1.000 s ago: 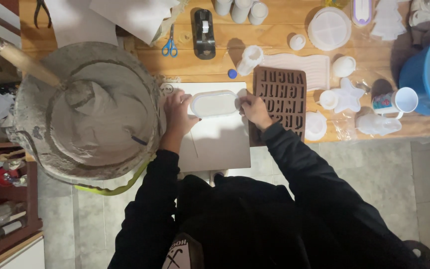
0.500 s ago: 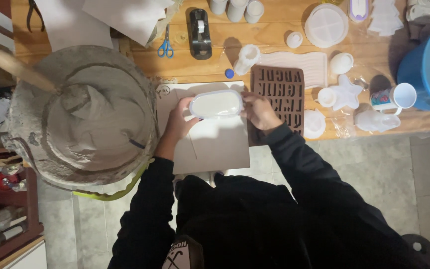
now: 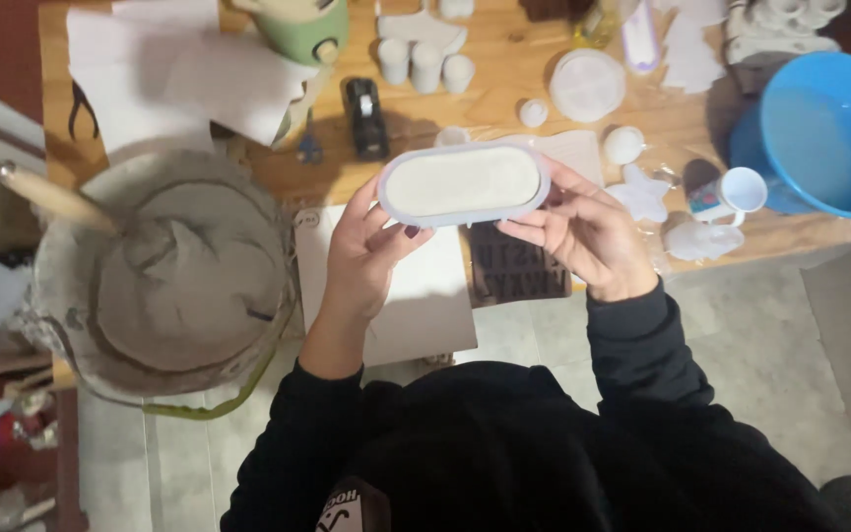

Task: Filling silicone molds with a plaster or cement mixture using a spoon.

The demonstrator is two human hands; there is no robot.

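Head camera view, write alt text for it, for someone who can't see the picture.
Seen from above, a person's left hand and right hand hold an oval mould filled with pale material, lifted over a white board. A large bucket of grey mix stands at the left; white moulds and a blue tub crowd the wooden table.

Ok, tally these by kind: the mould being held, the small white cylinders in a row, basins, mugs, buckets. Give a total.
Oval mould, held between left hand and right hand: 1
Small white cylinders: 3
Blue basin: 1
White mug: 1
Grey bucket of mix: 1
Total: 7
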